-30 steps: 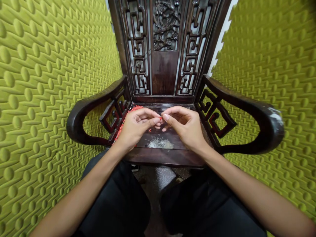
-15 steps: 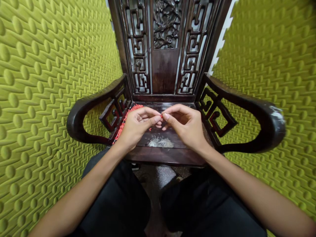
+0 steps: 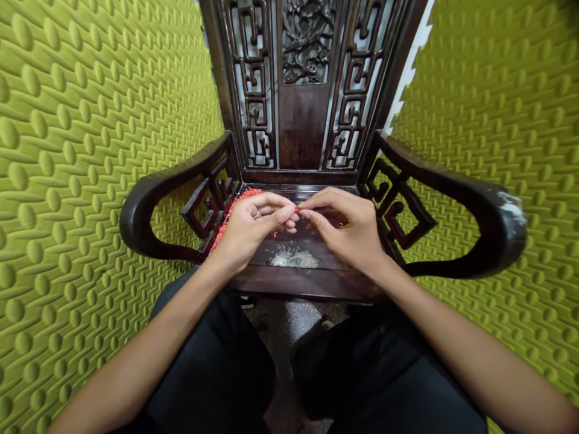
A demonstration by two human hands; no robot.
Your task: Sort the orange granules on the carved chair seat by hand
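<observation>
My left hand [image 3: 251,229] and my right hand [image 3: 344,232] meet above the seat of a dark wooden chair [image 3: 307,283]. Their fingertips close together on a tiny red grain [image 3: 296,210], which is mostly hidden by them. A heap of red grains [image 3: 235,208] lies along the seat's left edge, partly covered by my left hand. Below my fingers, a small pile of white rice-like grains [image 3: 293,259] rests on the seat, nearer my right hand. A few red specks lie close to it.
The chair has a carved, latticed back [image 3: 303,84] and curved armrests [image 3: 154,211] on both sides. Green studded foam panels [image 3: 90,181] flank it. My dark trousers [image 3: 212,361] fill the lower middle, with a speckled floor [image 3: 289,319] between my knees.
My right hand's fingers have straightened and reach further toward the left hand. The view has tilted slightly, so the chair sits a little higher in the frame.
</observation>
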